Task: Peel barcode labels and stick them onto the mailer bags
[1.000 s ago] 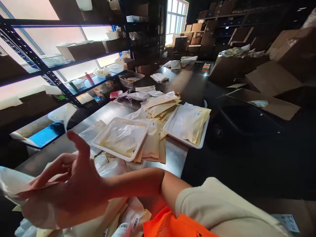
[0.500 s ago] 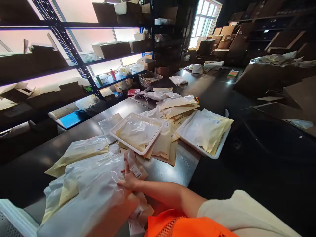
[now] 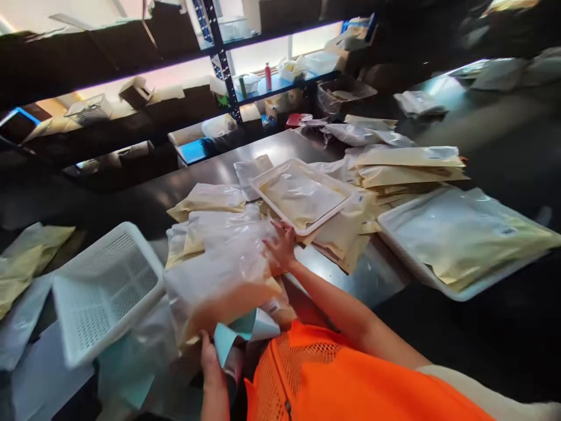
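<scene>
left hand (image 3: 213,367) grip pinches near edge of clear bag (image 3: 219,280); right hand (image 3: 280,248) open, flat on top. light, floppy, slick; take by edges.

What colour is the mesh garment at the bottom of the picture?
Bright orange mesh garment, seen in the head view, the only view.

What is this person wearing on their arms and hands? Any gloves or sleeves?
No gloves: both the right hand and the left hand are bare, with no rings or watch visible. The right forearm is uncovered up to a pale cream sleeve near the elbow. A bright orange mesh vest covers the chest.
</scene>
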{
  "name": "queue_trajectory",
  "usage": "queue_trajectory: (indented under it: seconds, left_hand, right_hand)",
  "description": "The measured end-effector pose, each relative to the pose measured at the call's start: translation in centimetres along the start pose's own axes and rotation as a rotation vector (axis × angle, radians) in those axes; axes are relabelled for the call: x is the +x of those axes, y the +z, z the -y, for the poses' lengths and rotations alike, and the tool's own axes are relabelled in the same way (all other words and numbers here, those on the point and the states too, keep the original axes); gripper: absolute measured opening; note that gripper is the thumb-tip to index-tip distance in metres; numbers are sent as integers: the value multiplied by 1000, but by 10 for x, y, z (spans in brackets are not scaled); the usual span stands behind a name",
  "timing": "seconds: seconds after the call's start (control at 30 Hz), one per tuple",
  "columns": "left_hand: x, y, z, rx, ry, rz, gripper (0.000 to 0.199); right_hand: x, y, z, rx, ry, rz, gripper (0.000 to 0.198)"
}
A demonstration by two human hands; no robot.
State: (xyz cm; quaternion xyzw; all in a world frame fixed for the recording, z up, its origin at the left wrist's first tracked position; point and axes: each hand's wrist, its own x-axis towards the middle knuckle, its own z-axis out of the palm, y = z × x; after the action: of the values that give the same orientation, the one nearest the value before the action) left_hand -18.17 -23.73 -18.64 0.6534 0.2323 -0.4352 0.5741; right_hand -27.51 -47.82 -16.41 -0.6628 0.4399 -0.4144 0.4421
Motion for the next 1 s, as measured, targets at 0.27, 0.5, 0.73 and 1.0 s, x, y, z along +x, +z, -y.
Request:
queue_trajectory:
  seconds: [0.27,0.5,0.73,1.0]
  left_hand:
    - [9,-33,12,-348,35,-181,35]
    - [28,-42,17,-330,61,-175,35]
    - [37,-47,18,-304,73,-167,34]
    - [32,-40,16,-353,124,-172,29]
  right_hand:
    - [-16,-19,-9,442,445,540,51]
    - [-61,15,-38,388,514,663,53]
    - [-71,28,-40,-208,208,514,33]
    - [-73,19,-23,-579,184,478,89]
